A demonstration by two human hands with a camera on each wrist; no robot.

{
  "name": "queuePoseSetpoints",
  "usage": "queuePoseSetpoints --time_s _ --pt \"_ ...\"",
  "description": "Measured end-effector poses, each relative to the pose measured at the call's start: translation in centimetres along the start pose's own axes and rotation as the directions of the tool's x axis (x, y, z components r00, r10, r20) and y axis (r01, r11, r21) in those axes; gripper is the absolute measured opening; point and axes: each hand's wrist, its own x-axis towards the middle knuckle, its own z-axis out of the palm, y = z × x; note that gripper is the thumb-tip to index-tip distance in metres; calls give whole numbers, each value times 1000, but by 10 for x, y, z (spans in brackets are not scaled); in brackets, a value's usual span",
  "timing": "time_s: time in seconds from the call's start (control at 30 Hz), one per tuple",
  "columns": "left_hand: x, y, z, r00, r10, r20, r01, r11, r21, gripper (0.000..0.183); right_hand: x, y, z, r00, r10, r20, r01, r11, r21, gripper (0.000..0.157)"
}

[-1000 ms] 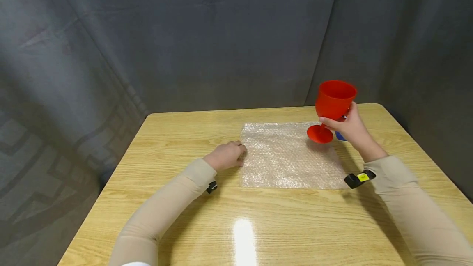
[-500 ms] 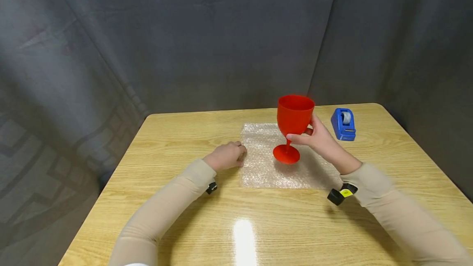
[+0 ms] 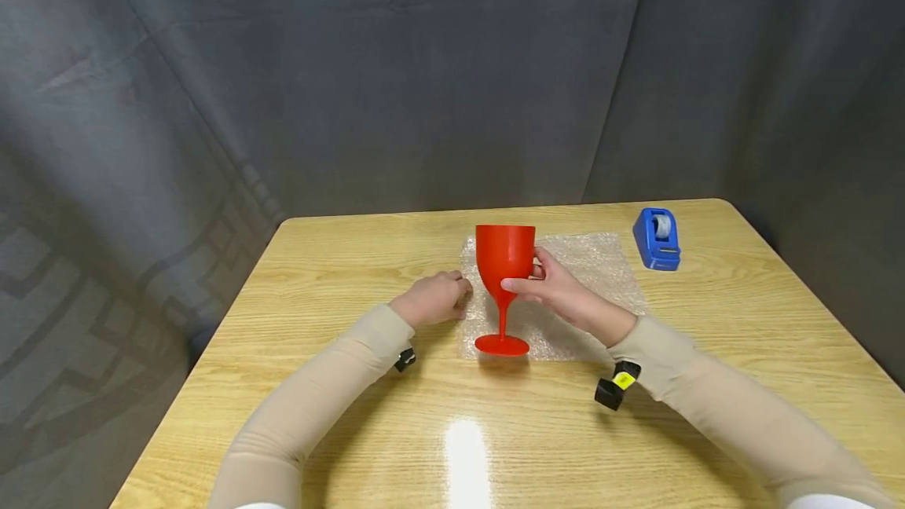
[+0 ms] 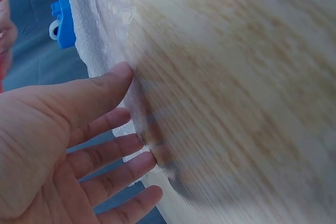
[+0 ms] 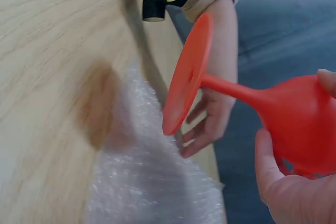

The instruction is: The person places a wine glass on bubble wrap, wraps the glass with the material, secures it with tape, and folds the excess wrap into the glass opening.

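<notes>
A red goblet point(image 3: 503, 258) stands upright in the air above the near left part of a sheet of bubble wrap point(image 3: 594, 265), its foot point(image 5: 190, 74) apart from its shadow. My right hand point(image 3: 558, 289) grips the goblet round the lower bowl, thumb on the near side. At the wrap's left edge, my left hand point(image 3: 434, 298) rests with its fingertips down. In the left wrist view its fingers point(image 4: 113, 156) are fairly straight and spread, touching the edge of the wrap point(image 4: 113, 3) and the tabletop; nothing is held there.
A blue tape dispenser point(image 3: 657, 239) with a roll of clear tape stands at the back right of the wooden table point(image 3: 353, 258). Grey curtains point(image 3: 438, 77) hang behind and beside the table.
My right hand has carried the goblet left and nearer, from the wrap's far right to its near left, and lower. The tape dispenser has come into full view. My left hand stays put.
</notes>
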Motion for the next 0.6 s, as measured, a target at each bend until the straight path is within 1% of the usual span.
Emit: queuePoseSetpoints --time_s 0.1,0.2,0.37,0.6 --pt "1 0 1 1000 -6 -1 6 1000 4 28 7 6 3 999 37 20 -38 996 77 70" --pt "1 0 1 1000 -6 -2 6 1000 17 28 13 11 5 997 70 30 -74 990 124 69" --pt "3 -1 2 1000 -1 -9 1 999 35 28 23 16 4 990 128 53 -135 977 164 65" --pt "2 -1 3 1000 -14 -6 14 999 52 27 31 23 2 971 216 102 -233 949 213 54"
